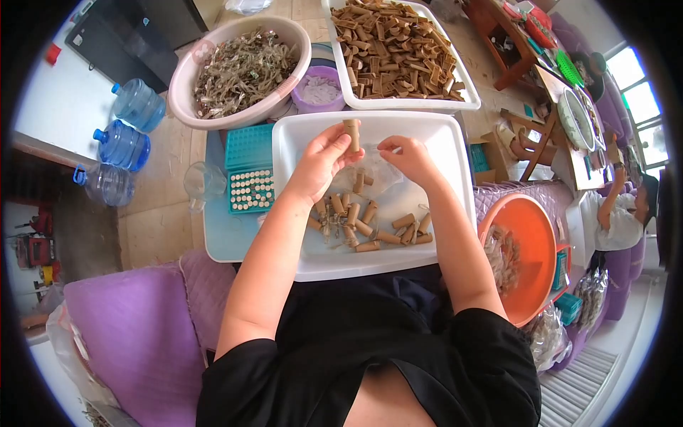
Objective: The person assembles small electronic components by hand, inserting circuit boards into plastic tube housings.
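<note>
Above the far part of a white plastic tray (466,206), my left hand (321,162) holds a small brown tube (352,135) upright between thumb and fingers. My right hand (409,158) is just to its right, its thumb and fingertips pinched together; whatever they hold is too small to make out. Beneath the hands lies a clear plastic bag (380,178) inside the tray. Several more brown tubes (367,246) are heaped in the tray's near half, some with thin string about them.
Beyond the tray stand a pink basin (181,99) of clear wrapped pieces and a white bin (469,96) of brown half-tubes. A teal rack (249,135) and clear jug (205,181) sit left. An orange basin (537,235) is at right, another person (622,206) farther off.
</note>
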Available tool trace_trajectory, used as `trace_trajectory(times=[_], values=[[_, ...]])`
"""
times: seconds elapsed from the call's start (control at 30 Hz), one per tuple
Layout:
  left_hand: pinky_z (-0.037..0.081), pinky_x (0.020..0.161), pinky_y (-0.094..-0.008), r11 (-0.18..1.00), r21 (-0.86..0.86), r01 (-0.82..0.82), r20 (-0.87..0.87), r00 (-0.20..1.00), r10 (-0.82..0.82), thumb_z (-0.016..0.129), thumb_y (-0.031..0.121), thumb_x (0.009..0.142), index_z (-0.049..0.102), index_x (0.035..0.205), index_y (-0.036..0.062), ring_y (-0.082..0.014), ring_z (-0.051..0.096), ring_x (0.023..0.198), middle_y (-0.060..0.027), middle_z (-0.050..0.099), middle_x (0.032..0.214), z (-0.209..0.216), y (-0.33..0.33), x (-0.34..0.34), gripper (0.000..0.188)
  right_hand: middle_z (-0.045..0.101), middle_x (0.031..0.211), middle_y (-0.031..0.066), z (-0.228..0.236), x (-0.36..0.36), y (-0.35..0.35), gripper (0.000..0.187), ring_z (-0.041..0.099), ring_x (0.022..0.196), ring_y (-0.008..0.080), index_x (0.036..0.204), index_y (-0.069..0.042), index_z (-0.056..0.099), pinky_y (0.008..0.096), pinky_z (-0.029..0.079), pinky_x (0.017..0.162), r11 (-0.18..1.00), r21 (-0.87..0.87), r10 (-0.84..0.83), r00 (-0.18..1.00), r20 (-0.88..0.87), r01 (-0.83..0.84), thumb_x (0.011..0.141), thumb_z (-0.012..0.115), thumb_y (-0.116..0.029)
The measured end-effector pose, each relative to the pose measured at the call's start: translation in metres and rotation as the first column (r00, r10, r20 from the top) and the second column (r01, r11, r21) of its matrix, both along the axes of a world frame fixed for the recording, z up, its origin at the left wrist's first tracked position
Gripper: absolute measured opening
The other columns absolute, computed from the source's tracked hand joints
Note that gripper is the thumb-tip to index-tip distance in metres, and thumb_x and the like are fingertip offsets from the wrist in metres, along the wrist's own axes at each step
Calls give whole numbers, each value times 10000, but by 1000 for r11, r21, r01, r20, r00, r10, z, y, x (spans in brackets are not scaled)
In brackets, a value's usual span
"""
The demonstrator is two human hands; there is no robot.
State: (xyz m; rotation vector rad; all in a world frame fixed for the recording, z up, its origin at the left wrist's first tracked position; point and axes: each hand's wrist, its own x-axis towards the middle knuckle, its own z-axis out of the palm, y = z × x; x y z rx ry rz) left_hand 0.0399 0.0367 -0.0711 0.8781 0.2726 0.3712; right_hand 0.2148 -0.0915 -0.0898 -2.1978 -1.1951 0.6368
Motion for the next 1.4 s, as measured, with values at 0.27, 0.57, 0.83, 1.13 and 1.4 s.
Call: trace_trajectory(times=[0.27, 0.57, 0.83, 1.13, 1.4], values=[[474, 881, -415, 975, -222, -25, 167, 984, 63, 482, 162, 915, 447, 1221, 34, -211, 581, 928, -85, 537, 1127, 11, 2, 1, 333, 617, 1037, 95, -2, -33, 11, 422, 590, 912, 154, 1151, -24, 544, 281, 456, 822, 944, 160, 323, 912, -254, -289, 796, 672, -213], [452, 732, -310, 926, -295, -236, 305, 895, 325, 481, 197, 915, 466, 1190, 82, -131, 503, 750, -28, 513, 974, -5, 27, -10, 299, 546, 674, -11, 37, -30, -1, 164, 498, 635, 50, 807, -28, 556, 180, 383, 591, 970, 241, 215, 592, -777, -35, 897, 492, -149], [448, 821, -321, 956, 93, -279, 29, 960, 277, 465, 285, 928, 465, 1206, 74, -172, 568, 934, -87, 582, 1068, 7, 12, -4, 350, 450, 590, -42, 45, -37, 1, 175, 399, 516, 33, 897, -15, 602, 182, 358, 505, 949, 308, 184, 677, -713, 67, 897, 503, -160], [467, 761, -281, 997, 81, -4, -288, 957, 27, 498, 426, 892, 562, 1043, 40, -155, 604, 860, -86, 634, 950, 0, 5, -6, 419, 436, 570, -61, 41, -34, 0, 207, 395, 529, 32, 966, -24, 637, 180, 322, 505, 947, 257, 51, 702, -711, 192, 897, 520, -180], [472, 771, -249, 958, 243, -154, -143, 971, 192, 603, 238, 860, 562, 1043, 6, -126, 596, 842, -49, 624, 904, 4, -5, 0, 299, 482, 574, -36, 51, -37, -3, 221, 417, 518, 31, 928, -32, 629, 168, 300, 479, 943, 328, 256, 761, -596, -60, 909, 485, -199]])
